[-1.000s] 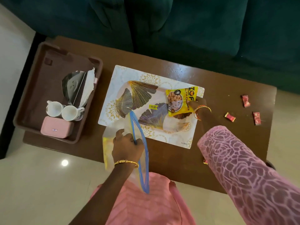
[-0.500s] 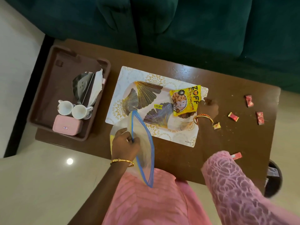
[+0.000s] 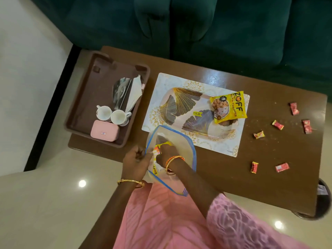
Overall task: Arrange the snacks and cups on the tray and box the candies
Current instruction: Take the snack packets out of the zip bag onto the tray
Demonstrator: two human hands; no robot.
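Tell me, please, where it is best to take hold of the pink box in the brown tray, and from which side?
Grip the pink box across its two long sides, coming from above. It lies flat; the cups crowd its far side and the brown tray wall is close to its near side.

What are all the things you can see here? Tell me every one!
Table: 1, brown, by green sofa.
Placemat: 1, white-gold, table middle.
Serving tray: 1, gold leaf pattern, on placemat.
Snack packet: 1, yellow, tray's right end.
Candies: 6, red-wrapped, table's right side.
Brown bin: 1, table's left end.
Cups: 2, white, in bin.
Pink box: 1, in bin.
Zip bag: 1, clear, blue rim, near edge.
Left hand: holds bag's rim.
Right hand: inside bag, on another yellow packet.
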